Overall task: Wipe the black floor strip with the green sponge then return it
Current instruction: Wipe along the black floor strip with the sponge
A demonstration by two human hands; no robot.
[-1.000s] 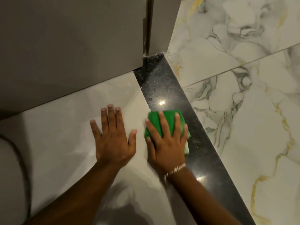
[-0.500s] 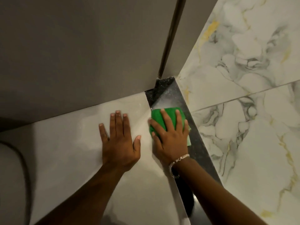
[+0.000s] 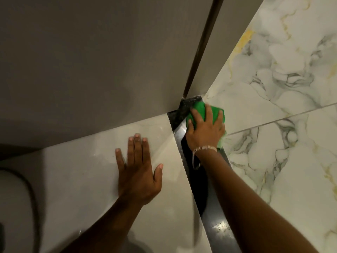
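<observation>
A glossy black floor strip (image 3: 198, 181) runs from the wall corner toward the bottom right, between a cream tile and marble tiles. My right hand (image 3: 205, 129) presses the green sponge (image 3: 200, 107) flat on the strip's far end, close to the wall; only the sponge's top and right edges show past my fingers. A bead bracelet circles that wrist. My left hand (image 3: 139, 170) lies flat on the cream tile to the left of the strip, fingers spread, holding nothing.
A grey wall (image 3: 91, 61) with a dark vertical gap (image 3: 200, 50) closes off the far side. White marble tiles (image 3: 282, 106) with gold and grey veins lie to the right. A curved dark edge (image 3: 27, 181) shows at the lower left.
My right hand has slid the sponge along the strip away from me, up to the wall corner. My left hand has stayed flat on the cream tile.
</observation>
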